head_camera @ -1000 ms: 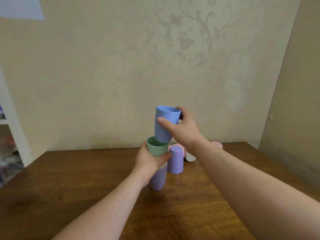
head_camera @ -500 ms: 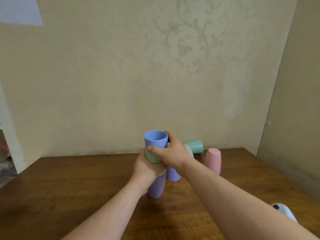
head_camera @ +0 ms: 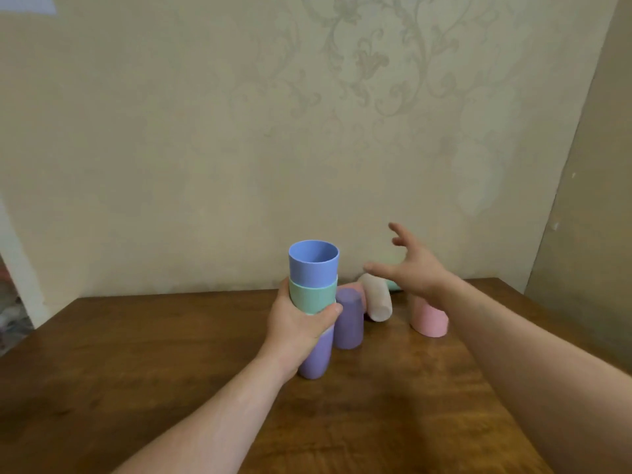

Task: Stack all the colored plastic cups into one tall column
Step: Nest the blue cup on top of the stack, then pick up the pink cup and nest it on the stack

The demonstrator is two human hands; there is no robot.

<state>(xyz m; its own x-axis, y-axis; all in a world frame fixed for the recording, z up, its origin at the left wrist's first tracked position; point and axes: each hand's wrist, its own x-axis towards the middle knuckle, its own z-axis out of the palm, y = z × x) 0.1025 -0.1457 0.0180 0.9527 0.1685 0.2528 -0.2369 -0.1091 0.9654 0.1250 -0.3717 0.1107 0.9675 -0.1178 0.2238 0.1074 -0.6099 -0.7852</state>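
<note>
A nested stack stands on the wooden table: a blue cup (head_camera: 313, 265) on top, a green cup (head_camera: 312, 296) under it, a purple cup (head_camera: 316, 355) at the bottom. My left hand (head_camera: 298, 325) is wrapped around the stack's middle. Just right of it a purple cup (head_camera: 349, 318) stands upside down. A beige cup (head_camera: 377, 301) lies on its side behind. A pink cup (head_camera: 429, 318) stands upside down to the right, partly behind my right wrist. My right hand (head_camera: 412, 265) hovers open above the beige and pink cups, holding nothing. A sliver of a green cup (head_camera: 392, 285) shows behind it.
The wooden table (head_camera: 136, 364) runs back to a patterned wall (head_camera: 307, 131). Another wall panel (head_camera: 588, 217) closes the right side. A white shelf edge (head_camera: 13, 268) stands at the far left.
The blue cup was lowered into the green cup. My right hand let go of it and moved right, fingers spread, over the loose cups. My left hand kept its grip.
</note>
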